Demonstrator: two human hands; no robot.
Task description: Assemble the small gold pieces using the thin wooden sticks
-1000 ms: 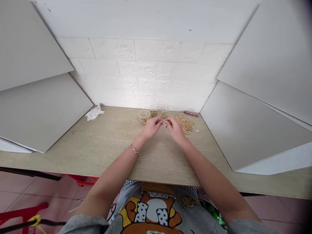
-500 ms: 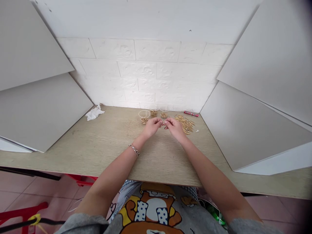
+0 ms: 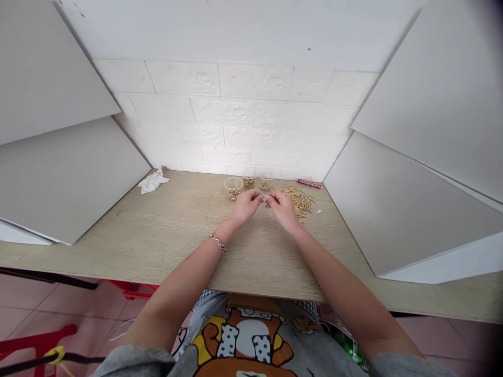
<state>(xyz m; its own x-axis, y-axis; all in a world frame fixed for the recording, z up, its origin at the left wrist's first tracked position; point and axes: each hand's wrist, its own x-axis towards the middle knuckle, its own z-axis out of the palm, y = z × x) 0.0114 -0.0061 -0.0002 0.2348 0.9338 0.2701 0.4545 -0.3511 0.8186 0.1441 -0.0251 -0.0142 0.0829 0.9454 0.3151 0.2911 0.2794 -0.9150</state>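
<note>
My left hand [image 3: 247,204] and my right hand [image 3: 281,206] meet fingertip to fingertip above the wooden table [image 3: 267,256]. Both are closed in a pinch on something tiny between them, too small to name. Just behind my left hand stands a clear plastic cup [image 3: 233,189] with small gold-coloured pieces in it. Two more clear cups, one with gold pieces [image 3: 249,182] and one with fewer gold pieces [image 3: 265,186], stand farther back. A pile of thin gold-coloured pins [image 3: 301,201] lies to the right, beside my right hand.
A red pen-like tube [image 3: 309,184] lies near the back wall on the right. A crumpled white tissue [image 3: 153,181] is at the back left. Tiny specks [image 3: 212,203] are scattered left of the cups. Grey panels [image 3: 66,183] flank the table on both sides.
Both hands stay almost in place, fingertips still together. The whole view has shifted very slightly; cups and pile look the same.
</note>
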